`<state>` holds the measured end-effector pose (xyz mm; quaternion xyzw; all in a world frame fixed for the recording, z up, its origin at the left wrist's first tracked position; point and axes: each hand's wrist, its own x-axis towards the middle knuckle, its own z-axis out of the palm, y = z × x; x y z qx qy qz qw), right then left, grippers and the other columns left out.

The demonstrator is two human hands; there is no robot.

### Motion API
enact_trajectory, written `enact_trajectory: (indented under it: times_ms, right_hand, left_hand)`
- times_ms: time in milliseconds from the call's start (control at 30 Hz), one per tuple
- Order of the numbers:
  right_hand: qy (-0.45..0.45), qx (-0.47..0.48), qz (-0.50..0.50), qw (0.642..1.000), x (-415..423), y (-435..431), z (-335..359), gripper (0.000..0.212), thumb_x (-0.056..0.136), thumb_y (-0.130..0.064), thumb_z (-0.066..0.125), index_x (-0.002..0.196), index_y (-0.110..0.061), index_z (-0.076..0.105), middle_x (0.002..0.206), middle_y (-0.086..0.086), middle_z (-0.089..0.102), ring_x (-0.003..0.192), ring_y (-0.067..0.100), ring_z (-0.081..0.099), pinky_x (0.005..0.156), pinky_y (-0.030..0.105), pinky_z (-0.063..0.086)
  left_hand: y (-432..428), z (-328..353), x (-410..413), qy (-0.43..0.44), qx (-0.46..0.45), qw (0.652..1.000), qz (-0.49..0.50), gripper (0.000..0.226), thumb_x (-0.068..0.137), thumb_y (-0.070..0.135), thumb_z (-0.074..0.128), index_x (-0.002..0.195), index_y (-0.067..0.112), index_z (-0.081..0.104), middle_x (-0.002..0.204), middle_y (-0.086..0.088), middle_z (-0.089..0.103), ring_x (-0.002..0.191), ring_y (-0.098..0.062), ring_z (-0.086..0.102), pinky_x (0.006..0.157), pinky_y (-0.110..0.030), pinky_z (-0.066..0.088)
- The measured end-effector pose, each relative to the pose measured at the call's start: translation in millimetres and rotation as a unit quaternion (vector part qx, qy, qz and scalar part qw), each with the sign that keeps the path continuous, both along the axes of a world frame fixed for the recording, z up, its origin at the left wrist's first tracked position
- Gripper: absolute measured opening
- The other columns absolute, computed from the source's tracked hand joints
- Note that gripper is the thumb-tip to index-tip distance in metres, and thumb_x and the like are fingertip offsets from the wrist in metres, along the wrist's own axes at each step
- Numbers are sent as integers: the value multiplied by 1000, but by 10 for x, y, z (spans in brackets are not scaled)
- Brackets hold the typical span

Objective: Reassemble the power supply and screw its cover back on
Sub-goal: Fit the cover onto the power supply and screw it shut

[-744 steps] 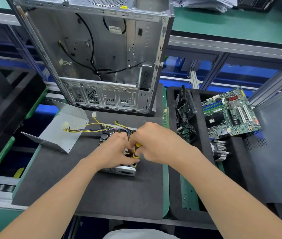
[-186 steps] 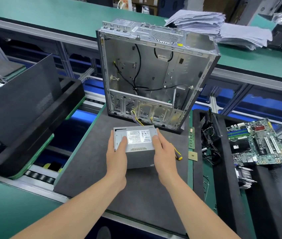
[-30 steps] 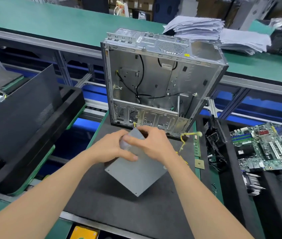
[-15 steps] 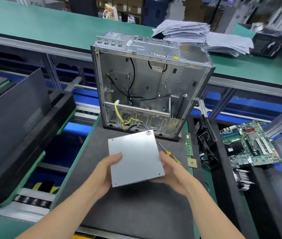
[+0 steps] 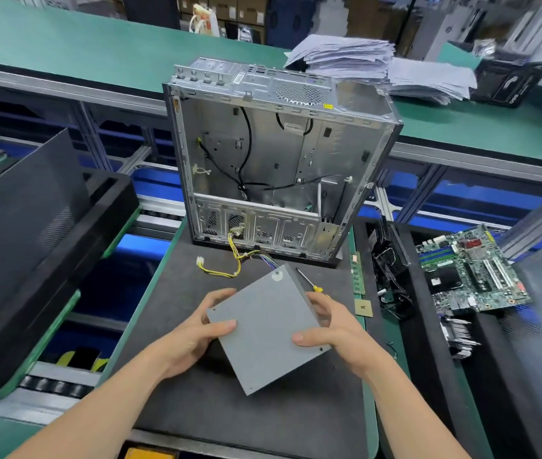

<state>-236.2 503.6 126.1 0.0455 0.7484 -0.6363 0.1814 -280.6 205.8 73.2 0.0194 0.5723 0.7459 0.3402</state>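
- Gripping the power supply (plain grey face up, turned cornerwise) at opposite edges with left hand and right hand, thumbs on top
- Held over the dark surface, in front of the open computer case
- Trailing yellow cables towards the case

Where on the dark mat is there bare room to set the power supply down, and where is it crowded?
Bare: the mat nearest the person, under the held power supply, and its left strip beside the left hand. Crowded: before the computer case, where yellow cables and the screwdriver lie.
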Motion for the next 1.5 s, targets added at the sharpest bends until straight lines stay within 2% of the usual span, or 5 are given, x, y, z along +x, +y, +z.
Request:
enact_trajectory:
  times_ms: [400, 767, 1033, 1233, 1500]
  right_hand:
    - [112, 164, 29, 980, -131, 76, 297, 103, 48, -39, 99, 141, -40, 55, 134, -19, 62, 124, 7, 60, 107, 42, 51]
    - [219, 452, 180, 846, -259, -280, 426, 109, 52, -67, 79, 147, -53, 27, 120, -31, 41, 121, 7, 44, 88, 43, 45]
    - [203, 304, 72, 928, -124, -199, 242, 113, 52, -57, 94, 149, -60, 36, 131, -30, 36, 127, -9, 40, 96, 16, 38]
    - [104, 30, -81, 991, 111, -371, 15, 124, 56, -33, 99, 155, -57, 26, 151, -25, 43, 134, -2, 50, 108, 33, 51]
    - [30, -75, -305, 949, -8, -660, 64, 28, 104, -41, 60, 131, -38, 66, 135, -14, 64, 128, 4, 57, 111, 33, 45]
  left_hand:
    - [100, 173, -199, 114, -94, 986, -75, 90, 70, 16, 94, 146, 27, 48, 145, 7, 60, 136, -12, 54, 105, -31, 50]
    - [217, 528, 71, 69, 28, 997, 1, 72, 98, 35, 62, 156, 8, 29, 157, 6, 40, 129, 2, 58, 100, -13, 47]
    - [553, 432, 91, -16, 71, 988, 133, 44, 101, 35, 57, 145, 36, 52, 140, 6, 66, 132, -17, 60, 119, -46, 37]
    - [634, 417, 104, -10, 46, 980, 193, 36, 102, 27, 55, 138, 34, 58, 133, 5, 70, 131, -22, 60, 118, -46, 38]
    - [687, 525, 94, -64, 53, 967, 241, 35, 94, 46, 64, 125, 33, 71, 120, -1, 76, 106, -19, 74, 83, -38, 52]
